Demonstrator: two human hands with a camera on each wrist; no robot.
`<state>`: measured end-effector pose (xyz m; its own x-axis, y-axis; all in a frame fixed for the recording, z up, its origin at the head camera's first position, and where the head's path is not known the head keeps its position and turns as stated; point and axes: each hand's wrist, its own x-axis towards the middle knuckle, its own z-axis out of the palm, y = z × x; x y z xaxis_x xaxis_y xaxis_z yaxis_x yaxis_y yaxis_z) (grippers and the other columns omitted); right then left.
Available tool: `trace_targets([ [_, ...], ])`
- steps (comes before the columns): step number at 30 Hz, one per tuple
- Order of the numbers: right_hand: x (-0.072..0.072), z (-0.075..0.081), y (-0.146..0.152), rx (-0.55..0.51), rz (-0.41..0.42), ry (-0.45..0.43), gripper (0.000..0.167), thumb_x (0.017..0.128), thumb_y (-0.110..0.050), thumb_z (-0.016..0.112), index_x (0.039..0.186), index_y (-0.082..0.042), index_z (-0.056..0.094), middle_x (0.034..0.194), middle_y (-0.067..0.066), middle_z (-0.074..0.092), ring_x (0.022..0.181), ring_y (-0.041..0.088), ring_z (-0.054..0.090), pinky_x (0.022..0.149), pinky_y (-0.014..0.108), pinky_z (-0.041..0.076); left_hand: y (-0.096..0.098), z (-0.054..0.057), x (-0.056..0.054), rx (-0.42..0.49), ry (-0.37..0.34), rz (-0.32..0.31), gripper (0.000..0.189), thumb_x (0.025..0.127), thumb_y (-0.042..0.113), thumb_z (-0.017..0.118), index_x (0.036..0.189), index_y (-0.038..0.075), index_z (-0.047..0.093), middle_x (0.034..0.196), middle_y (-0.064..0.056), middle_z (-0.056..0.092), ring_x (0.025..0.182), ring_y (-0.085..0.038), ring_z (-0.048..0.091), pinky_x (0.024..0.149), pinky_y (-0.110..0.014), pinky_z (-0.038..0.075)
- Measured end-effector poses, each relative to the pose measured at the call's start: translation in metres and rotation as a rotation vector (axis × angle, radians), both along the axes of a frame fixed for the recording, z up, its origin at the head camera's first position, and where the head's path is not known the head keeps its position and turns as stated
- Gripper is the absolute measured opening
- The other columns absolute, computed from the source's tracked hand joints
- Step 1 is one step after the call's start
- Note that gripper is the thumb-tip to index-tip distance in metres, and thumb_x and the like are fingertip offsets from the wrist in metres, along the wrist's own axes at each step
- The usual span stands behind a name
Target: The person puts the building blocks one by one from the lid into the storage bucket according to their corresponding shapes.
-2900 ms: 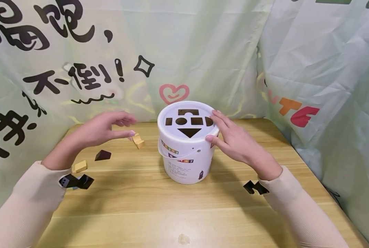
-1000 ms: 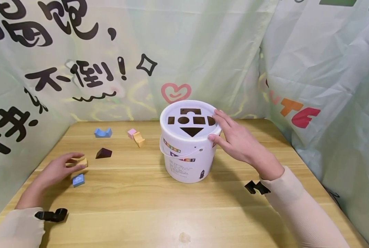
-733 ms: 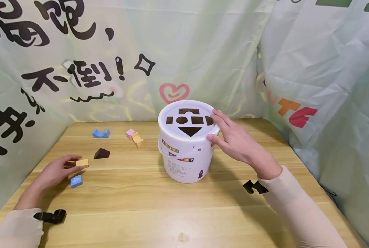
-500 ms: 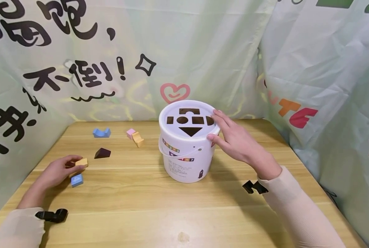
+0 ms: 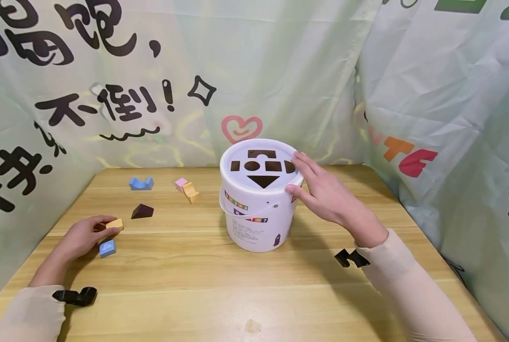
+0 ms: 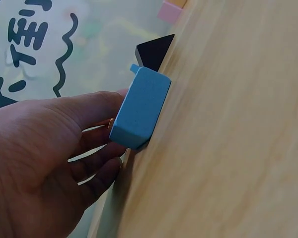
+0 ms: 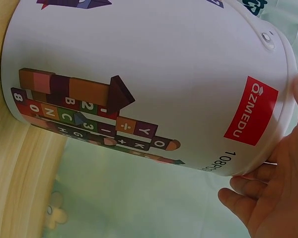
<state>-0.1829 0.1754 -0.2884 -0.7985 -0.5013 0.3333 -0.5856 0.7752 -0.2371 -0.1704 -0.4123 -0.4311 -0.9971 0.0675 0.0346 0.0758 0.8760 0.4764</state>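
At the left of the table, my left hand (image 5: 83, 235) has thumb and fingertips on either side of a small yellow block (image 5: 117, 224), pinching its near end. Just in front of that lies a blue block (image 5: 107, 248) with a pale mark on top. In the left wrist view the blue block (image 6: 143, 106) mostly hides the yellow one. My right hand (image 5: 329, 197) rests on the edge of a white bucket (image 5: 254, 232), fingers extended over the lid and thumb at the rim. The lid (image 5: 260, 171) has several shaped holes, including a triangle, a circle and an arch.
Beyond the left hand lie a dark purple wedge block (image 5: 142, 212), a blue arch block (image 5: 141, 183), a pink block (image 5: 180, 184) and a yellow curved block (image 5: 190, 192). The bucket's handle (image 5: 246, 213) hangs down in front. Printed cloth (image 5: 288, 71) encloses the table's back and sides.
My left hand has come down and left from the air beside the bucket to the yellow block, which it now pinches. The right hand has stayed on the lid's edge.
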Motion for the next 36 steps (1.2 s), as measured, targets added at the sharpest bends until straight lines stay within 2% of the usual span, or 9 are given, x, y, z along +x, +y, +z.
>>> trace_targets([
  [9,0.001,0.001,0.0,0.0,-0.009,-0.013,0.077,0.099,-0.056,0.044,0.156,-0.008,0.021,0.162,0.008,0.017,0.143,0.033,0.026,0.11,0.053,0.031,0.004,0.002,0.003,0.015,0.01,0.031,0.063,0.092,0.045,0.066,0.126,-0.007,0.055,0.105,-0.027,0.063,0.095,-0.042,0.059,0.071,-0.043,0.047],
  [19,0.004,0.005,0.001,0.042,-0.032,-0.051,0.081,0.099,-0.058,0.043,0.156,-0.007,0.018,0.162,0.009,0.013,0.142,0.037,0.028,0.11,0.054,0.03,0.005,0.007,0.003,0.037,0.024,0.037,0.061,0.093,0.045,0.065,0.127,-0.005,0.056,0.107,-0.025,0.063,0.096,-0.039,0.059,0.07,-0.036,0.045],
  [24,0.005,0.008,0.001,0.085,-0.049,-0.048,0.082,0.098,-0.06,0.041,0.156,-0.007,0.018,0.161,0.011,0.017,0.14,0.038,0.031,0.109,0.054,0.031,0.008,0.013,0.004,0.06,0.033,0.046,0.059,0.092,0.044,0.066,0.126,-0.002,0.056,0.101,-0.02,0.062,0.09,-0.033,0.056,0.067,-0.033,0.043],
  [28,0.005,0.01,0.001,0.104,-0.052,-0.065,0.084,0.099,-0.061,0.039,0.157,-0.006,0.013,0.161,0.014,0.015,0.141,0.038,0.029,0.11,0.054,0.03,0.012,0.018,0.005,0.066,0.073,0.028,0.054,0.093,0.04,0.067,0.125,-0.001,0.057,0.104,-0.022,0.063,0.094,-0.036,0.059,0.073,-0.039,0.045],
  [32,0.006,0.012,0.001,0.121,-0.049,-0.07,0.085,0.099,-0.061,0.039,0.156,-0.003,0.015,0.161,0.015,0.013,0.143,0.036,0.025,0.111,0.053,0.028,0.015,0.022,0.004,0.06,0.121,0.005,0.05,0.093,0.036,0.068,0.124,-0.003,0.058,0.104,-0.024,0.064,0.096,-0.039,0.061,0.077,-0.044,0.048],
  [36,0.006,0.014,0.0,0.132,-0.048,-0.072,0.084,0.099,-0.061,0.039,0.155,-0.002,0.017,0.161,0.015,0.014,0.143,0.036,0.024,0.111,0.053,0.028,0.02,0.026,0.003,0.045,0.153,-0.01,0.048,0.092,0.032,0.07,0.121,-0.004,0.058,0.1,-0.022,0.066,0.091,-0.038,0.063,0.074,-0.039,0.049],
])
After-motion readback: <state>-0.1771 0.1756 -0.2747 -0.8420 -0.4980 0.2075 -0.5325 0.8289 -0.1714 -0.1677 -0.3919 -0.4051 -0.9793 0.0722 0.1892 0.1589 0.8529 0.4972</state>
